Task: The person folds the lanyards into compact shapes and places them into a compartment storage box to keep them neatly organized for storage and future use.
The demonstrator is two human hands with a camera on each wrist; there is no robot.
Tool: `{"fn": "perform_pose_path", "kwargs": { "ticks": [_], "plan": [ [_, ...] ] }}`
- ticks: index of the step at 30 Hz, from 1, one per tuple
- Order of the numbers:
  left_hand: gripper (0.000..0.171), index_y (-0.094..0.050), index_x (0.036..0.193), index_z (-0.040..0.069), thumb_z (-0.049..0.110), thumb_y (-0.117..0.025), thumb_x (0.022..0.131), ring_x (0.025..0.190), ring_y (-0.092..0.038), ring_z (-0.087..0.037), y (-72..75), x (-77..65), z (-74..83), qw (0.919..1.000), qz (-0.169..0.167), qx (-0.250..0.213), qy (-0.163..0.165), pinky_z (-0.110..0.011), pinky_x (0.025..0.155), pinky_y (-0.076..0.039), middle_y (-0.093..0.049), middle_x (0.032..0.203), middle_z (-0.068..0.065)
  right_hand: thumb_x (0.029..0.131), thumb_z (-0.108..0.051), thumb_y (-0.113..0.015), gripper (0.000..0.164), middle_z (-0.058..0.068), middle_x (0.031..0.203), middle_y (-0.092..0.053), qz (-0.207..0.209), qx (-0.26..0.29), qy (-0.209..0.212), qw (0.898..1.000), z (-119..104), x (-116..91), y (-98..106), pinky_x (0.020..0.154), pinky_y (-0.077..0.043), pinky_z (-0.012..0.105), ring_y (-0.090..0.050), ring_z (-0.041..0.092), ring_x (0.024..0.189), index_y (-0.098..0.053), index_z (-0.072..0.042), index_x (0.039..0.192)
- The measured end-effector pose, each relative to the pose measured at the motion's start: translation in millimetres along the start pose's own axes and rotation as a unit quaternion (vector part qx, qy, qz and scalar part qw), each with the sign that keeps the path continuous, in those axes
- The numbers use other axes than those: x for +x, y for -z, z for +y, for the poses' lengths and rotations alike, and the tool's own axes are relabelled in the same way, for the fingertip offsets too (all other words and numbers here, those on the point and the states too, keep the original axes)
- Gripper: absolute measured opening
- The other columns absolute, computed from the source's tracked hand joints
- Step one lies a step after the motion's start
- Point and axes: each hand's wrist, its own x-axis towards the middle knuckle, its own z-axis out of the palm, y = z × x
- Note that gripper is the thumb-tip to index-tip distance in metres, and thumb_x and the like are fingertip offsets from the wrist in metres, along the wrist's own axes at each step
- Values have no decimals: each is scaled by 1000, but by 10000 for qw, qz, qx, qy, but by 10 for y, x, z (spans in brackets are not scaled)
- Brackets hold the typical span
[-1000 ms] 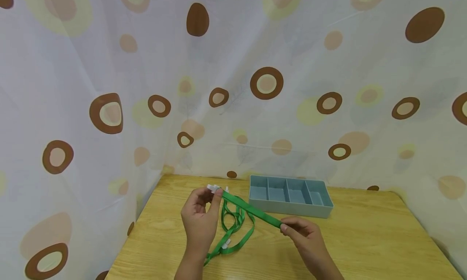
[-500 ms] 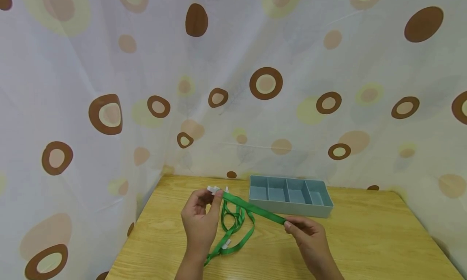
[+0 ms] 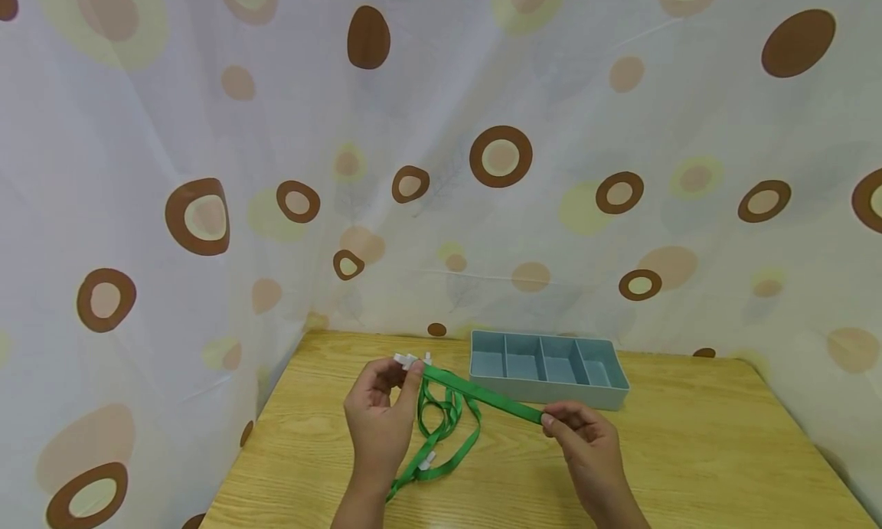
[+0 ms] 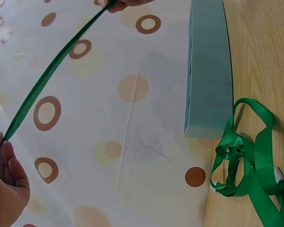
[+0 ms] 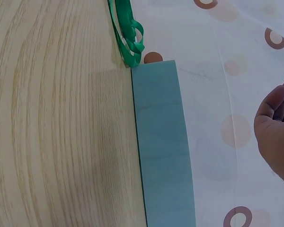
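In the head view a flat green ribbon lanyard (image 3: 485, 396) stretches between my two hands, above the table. My left hand (image 3: 377, 416) pinches its left end between thumb and fingers, where white plastic clips (image 3: 406, 361) stick out past the thumb. The lower right end is pinched by my right hand (image 3: 589, 446). Below them, more green ribbon (image 4: 263, 156) lies in loose loops on the table, with white clip pieces among it. In the right wrist view, the right hand (image 5: 278, 130) is partly cut off by the frame edge.
Behind the hands, a grey-blue tray (image 3: 551, 393) with several compartments stands near the back of the wooden table (image 3: 717, 437). A white spotted curtain (image 3: 551, 93) hangs behind the table and along its sides.
My right hand has shifted slightly right and up, pulling the ribbon lanyard's end along and flattening its slope. The left hand keeps its pinch almost in place. The loose ribbon on the table stays put.
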Motion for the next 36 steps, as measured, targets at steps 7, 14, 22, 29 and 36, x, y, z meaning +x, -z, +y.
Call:
{"fn": "perform_pose_path", "kwargs": {
  "ticks": [7, 14, 22, 29, 36],
  "plan": [
    [11, -69, 100, -2, -3, -78, 94, 86, -71, -13, -1, -18, -14, 9998, -166, 0, 89, -23, 79, -62, -72, 97, -11, 95, 4, -75, 18, -1, 90, -76, 227, -301, 64, 9993, -19, 1, -15, 74, -63, 30, -74, 15, 78, -65, 14, 107],
    [10, -70, 101, 0, -1, -78, 95, 86, -71, -13, -37, -47, 5, 9992, -395, 41, 43, -23, 76, -61, -72, 96, -16, 93, 5, -77, 21, 0, 89, -75, 362, -565, 157, 9976, -95, -14, -79, 74, -64, 30, -74, 15, 79, -65, 16, 106],
    [10, -71, 99, 5, 4, -80, 95, 85, -72, -13, -109, -109, 5, 9978, -581, 195, 237, -25, 74, -62, -76, 96, -10, 91, 11, -74, 16, -1, 88, -74, 372, -710, 217, 9965, -216, -51, -204, 71, -63, 27, -70, 11, 75, -66, 15, 104],
    [10, -72, 97, 11, 10, -82, 94, 81, -71, -13, -127, -155, 14, 9951, -709, 379, 573, -26, 73, -62, -76, 94, -3, 90, 12, -74, 13, 0, 87, -74, 155, -643, 408, 9970, -235, -72, -313, 70, -63, 27, -70, 10, 74, -67, 13, 100],
    [10, -74, 98, 12, 10, -82, 94, 83, -72, -13, -141, -186, 30, 9919, -927, 390, 782, -27, 76, -63, -77, 95, -3, 91, 11, -75, 12, 0, 89, -73, 99, -716, 373, 9967, -247, -89, -405, 72, -64, 26, -71, 10, 77, -68, 11, 100]
  ]
}}
